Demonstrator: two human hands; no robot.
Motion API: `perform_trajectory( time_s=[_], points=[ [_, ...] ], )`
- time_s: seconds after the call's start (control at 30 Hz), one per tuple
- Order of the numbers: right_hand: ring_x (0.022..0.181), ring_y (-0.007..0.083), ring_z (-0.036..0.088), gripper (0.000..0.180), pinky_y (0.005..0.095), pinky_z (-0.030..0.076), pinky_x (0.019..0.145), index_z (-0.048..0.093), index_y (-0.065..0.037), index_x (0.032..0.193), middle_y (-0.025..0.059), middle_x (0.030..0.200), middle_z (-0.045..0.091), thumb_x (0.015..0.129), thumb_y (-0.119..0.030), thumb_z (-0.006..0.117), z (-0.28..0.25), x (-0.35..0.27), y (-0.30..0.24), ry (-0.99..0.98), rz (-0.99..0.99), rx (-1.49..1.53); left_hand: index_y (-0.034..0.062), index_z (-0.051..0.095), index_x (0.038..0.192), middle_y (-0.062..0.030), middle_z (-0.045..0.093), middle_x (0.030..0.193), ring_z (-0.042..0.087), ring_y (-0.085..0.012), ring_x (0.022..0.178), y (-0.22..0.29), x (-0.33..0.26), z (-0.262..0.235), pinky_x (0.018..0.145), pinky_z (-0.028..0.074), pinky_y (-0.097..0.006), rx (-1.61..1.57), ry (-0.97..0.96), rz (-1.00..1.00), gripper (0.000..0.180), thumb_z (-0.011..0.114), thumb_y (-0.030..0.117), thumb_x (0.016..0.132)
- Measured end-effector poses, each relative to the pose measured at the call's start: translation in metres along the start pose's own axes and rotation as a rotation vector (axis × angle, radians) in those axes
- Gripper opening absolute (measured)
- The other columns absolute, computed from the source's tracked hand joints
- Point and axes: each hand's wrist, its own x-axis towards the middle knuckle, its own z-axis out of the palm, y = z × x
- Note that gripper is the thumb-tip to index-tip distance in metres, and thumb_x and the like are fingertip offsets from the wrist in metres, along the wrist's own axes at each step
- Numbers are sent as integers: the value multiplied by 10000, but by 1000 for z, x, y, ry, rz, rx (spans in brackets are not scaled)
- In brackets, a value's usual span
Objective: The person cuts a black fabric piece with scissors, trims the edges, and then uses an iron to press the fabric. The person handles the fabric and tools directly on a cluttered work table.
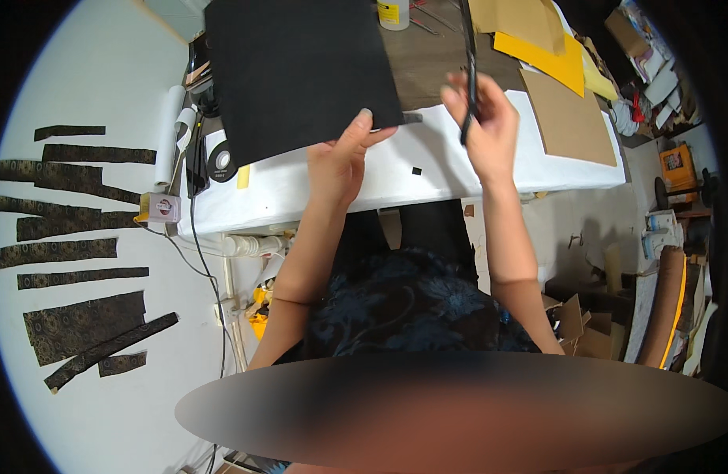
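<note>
My left hand (338, 167) grips a large black sheet (301, 71) by its lower edge, thumb on top. The sheet is held up over the table, stiff and nearly flat; its far edge runs out of view. Whether it is fabric or board I cannot tell. A small grey tab (412, 118) shows by its lower right corner. In my right hand (490, 126), raised right of the sheet and apart from it, are long thin black scissors (470, 63), seen edge-on and pointing away. Below, a small black square (417, 171) lies on the white table cover (451, 170).
Brown board (573, 118) and a yellow sheet (538, 59) lie at the right. A bottle (393, 14) stands at the back. Left are a black tape roll (222, 160), a white roll (170, 134) and a cable (197, 237). Patterned dark strips (80, 251) lie farther left.
</note>
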Motion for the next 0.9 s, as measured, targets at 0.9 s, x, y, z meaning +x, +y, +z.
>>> perform_trajectory(
  time_s=[0.9],
  points=[
    [544, 13, 428, 363, 168, 308, 503, 599, 86, 1140, -36, 644, 515, 816, -55, 683, -39, -123, 1, -490, 458, 382, 24, 609, 1037, -54, 642, 955, 649, -140, 811, 24, 17, 15, 800, 592, -445, 0, 43, 263, 210, 597, -62, 845]
  ],
)
